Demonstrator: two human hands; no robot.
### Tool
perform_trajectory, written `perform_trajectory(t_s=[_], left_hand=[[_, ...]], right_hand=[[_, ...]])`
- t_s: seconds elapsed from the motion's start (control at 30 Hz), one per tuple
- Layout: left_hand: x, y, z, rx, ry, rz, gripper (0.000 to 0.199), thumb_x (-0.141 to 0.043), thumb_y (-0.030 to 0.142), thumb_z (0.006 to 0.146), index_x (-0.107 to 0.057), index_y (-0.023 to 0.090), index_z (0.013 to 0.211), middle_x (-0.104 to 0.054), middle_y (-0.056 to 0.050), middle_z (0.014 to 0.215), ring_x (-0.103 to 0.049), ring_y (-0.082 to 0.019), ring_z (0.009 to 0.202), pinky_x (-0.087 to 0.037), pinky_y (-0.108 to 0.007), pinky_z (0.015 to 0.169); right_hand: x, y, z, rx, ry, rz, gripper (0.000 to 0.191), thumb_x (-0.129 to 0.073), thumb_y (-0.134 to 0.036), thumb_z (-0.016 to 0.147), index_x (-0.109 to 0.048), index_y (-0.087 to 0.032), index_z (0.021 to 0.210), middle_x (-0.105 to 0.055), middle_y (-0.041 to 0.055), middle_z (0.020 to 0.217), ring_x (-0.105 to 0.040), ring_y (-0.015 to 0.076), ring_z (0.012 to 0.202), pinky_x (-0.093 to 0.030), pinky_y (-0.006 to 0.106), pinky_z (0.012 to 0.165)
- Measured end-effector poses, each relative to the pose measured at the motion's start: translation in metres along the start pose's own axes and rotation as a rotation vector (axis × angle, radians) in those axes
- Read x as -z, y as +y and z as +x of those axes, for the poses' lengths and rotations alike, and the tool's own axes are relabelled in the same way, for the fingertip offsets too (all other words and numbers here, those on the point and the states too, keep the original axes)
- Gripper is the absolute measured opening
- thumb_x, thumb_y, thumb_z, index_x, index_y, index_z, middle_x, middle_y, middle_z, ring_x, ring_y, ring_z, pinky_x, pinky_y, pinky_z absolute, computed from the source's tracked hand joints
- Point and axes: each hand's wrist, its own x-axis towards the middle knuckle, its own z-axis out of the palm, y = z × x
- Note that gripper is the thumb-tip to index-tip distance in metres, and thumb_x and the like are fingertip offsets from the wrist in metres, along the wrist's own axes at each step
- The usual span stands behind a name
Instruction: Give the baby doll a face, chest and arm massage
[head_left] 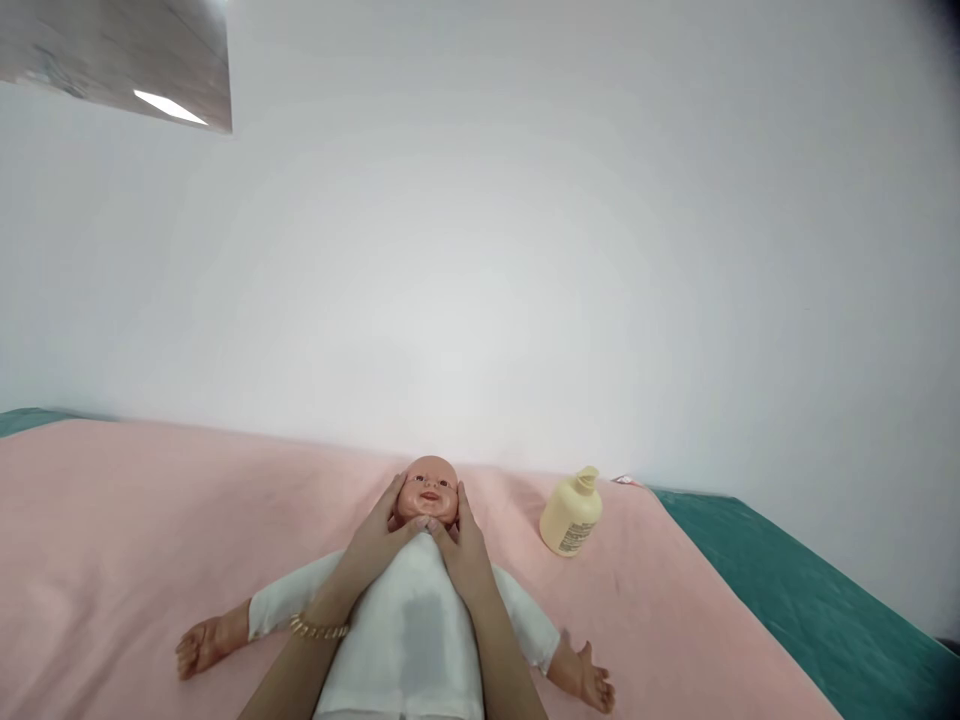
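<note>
A baby doll (405, 640) in a white cloth top lies on its back, its arms spread out to both sides. My left hand (381, 535) cups the side of the doll's head (430, 490), fingers along the cheek and thumb under the chin. On the opposite side my right hand (463, 543) holds the head the same way. Both thumbs meet below the chin. A bracelet circles my left wrist. The doll's legs are out of view.
A pale yellow pump bottle (571, 515) stands to the right of the doll's head. Beneath everything is a pink sheet (187, 500), with a green cover (802, 570) showing at the right. A white wall (487, 250) rises behind, with a grey panel (120, 55) at upper left.
</note>
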Motion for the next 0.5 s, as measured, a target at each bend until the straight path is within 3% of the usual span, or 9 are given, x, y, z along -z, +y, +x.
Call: perform_trajectory(t_s=[0.27, 0.5], left_hand=[[-0.003, 0.028, -0.002, 0.060, 0.015, 0.084, 0.090, -0.086, 0.027, 0.059, -0.045, 0.015, 0.139, -0.059, -0.018, 0.130, -0.058, -0.032, 0.117, -0.048, -0.040, 0.098], [0.002, 0.026, 0.002, 0.098, 0.036, 0.169, 0.088, -0.083, 0.031, 0.063, -0.045, 0.016, 0.141, -0.066, -0.014, 0.122, -0.062, -0.030, 0.112, -0.049, -0.037, 0.095]], right_hand=[[-0.003, 0.001, 0.002, 0.017, 0.119, -0.118, 0.084, -0.075, -0.038, 0.073, -0.037, -0.018, 0.146, -0.057, 0.0101, 0.133, -0.055, 0.0273, 0.120, -0.044, 0.038, 0.100], [-0.002, -0.008, 0.003, -0.028, 0.144, -0.202, 0.079, -0.073, -0.035, 0.074, -0.041, -0.020, 0.144, -0.071, 0.0057, 0.108, -0.066, 0.0274, 0.095, -0.048, 0.040, 0.091]])
